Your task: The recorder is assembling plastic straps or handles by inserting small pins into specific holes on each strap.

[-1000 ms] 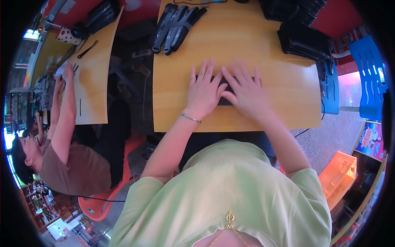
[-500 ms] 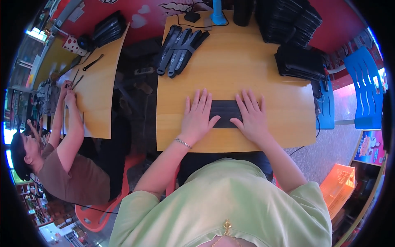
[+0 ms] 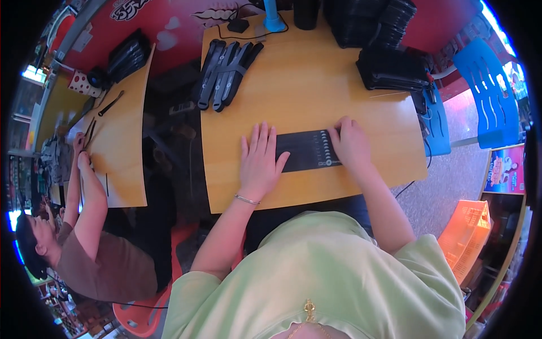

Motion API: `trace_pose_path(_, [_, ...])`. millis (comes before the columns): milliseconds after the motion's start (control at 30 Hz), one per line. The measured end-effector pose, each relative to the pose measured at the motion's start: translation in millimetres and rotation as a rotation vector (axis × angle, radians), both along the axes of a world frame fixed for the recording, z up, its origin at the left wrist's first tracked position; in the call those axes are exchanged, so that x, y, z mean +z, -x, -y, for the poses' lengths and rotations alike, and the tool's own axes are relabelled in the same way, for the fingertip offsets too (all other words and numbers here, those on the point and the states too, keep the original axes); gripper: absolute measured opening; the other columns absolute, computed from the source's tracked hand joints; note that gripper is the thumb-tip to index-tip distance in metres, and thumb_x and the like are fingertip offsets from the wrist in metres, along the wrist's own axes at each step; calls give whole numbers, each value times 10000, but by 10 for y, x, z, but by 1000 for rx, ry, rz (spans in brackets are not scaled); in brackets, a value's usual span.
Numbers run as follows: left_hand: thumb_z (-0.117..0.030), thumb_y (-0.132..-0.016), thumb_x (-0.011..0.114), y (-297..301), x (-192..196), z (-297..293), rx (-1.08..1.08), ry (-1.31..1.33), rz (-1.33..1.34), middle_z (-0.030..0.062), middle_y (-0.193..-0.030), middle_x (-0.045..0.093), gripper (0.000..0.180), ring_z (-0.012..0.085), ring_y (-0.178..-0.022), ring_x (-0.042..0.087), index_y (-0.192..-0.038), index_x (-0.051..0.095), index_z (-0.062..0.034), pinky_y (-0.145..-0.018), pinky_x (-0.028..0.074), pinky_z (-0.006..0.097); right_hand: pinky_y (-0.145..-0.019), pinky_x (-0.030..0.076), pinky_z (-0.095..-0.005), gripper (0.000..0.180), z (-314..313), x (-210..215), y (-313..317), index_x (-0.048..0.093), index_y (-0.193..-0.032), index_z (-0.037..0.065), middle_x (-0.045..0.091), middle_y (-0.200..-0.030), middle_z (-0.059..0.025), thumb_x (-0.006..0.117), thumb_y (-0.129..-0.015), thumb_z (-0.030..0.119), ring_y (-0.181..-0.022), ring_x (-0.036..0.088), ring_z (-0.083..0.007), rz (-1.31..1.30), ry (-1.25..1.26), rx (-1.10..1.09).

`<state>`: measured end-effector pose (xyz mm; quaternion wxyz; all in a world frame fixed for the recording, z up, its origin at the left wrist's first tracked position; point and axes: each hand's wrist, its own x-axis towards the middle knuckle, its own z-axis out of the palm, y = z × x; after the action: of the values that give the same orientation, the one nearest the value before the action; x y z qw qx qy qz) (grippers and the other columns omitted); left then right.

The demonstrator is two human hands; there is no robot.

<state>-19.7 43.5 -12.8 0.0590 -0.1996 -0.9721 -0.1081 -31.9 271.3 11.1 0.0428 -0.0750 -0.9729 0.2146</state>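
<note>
A flat black rectangular piece [image 3: 300, 151] lies on the wooden table in front of me, with a column of pale round marks and small print near its right end. Over its left end my left hand [image 3: 259, 161] rests flat, fingers stretched out and thumb apart. My right hand [image 3: 353, 148] is closed at the opposite end, with its fingers curled and its thumb against the edge. The fingertips there are partly hidden. Beyond my left hand lies a banded bundle of black and grey strap-like pieces [image 3: 226, 73].
Black packets [image 3: 392, 69] are stacked at the table's far right, below a taller dark stack [image 3: 367, 22]. A blue stand [image 3: 274, 21] and black cup [image 3: 305, 14] stand at the back. Blue chairs [image 3: 488, 93] flank the right side. Another person [image 3: 104, 248] works at the left table [image 3: 127, 124].
My right hand has gone from lying flat to curled at the piece's right end, baring the printed marks. My left hand stays flat on it. The whole view has shifted slightly.
</note>
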Motion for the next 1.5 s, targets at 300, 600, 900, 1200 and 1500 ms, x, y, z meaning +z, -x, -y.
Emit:
trace_pose_path(300, [-427,-926,420,2,-15,-1,3,-24,-11,184,-1451,278,632,313,-1369,216,-1383,313,-4,-1101,135,507,-604,495,-406,284,-97,-71,44,590,-796,65,611,-726,-122,566,-866,339,-705,616,-319,-73,-187,169])
trace_pose_path(600, [-428,-922,428,-44,-92,74,-4,-58,-62,186,-1443,292,644,314,-1362,231,-1376,310,13,-1100,146,500,-617,456,-397,293,2,258,-157,567,-807,51,615,-789,-130,559,-891,331,-719,593,-334,-178,201,159])
trace_pose_path(900, [-501,-879,468,-32,-99,105,-3,-162,-48,194,-1458,260,769,328,-1362,227,-1400,245,19,-1109,151,472,-495,448,-361,292,241,395,-285,556,-819,35,588,-622,-148,660,-831,308,-559,584,-321,-330,371,220])
trace_pose_path(1200, [-271,-718,747,-113,90,155,-132,-695,-26,197,-1352,370,886,333,-1280,340,-1397,242,-9,-1052,293,419,-429,414,-308,229,177,855,-571,566,-731,115,543,-546,-46,748,-736,253,-459,543,-204,-712,76,444])
trace_pose_path(1500, [-25,-771,718,-36,577,-376,-21,-1590,453,94,-1117,531,672,113,-900,559,-1317,326,-21,-833,475,242,-544,443,-265,216,-433,718,-495,581,-868,-5,590,-664,-123,654,-855,198,-554,570,-188,-578,554,43])
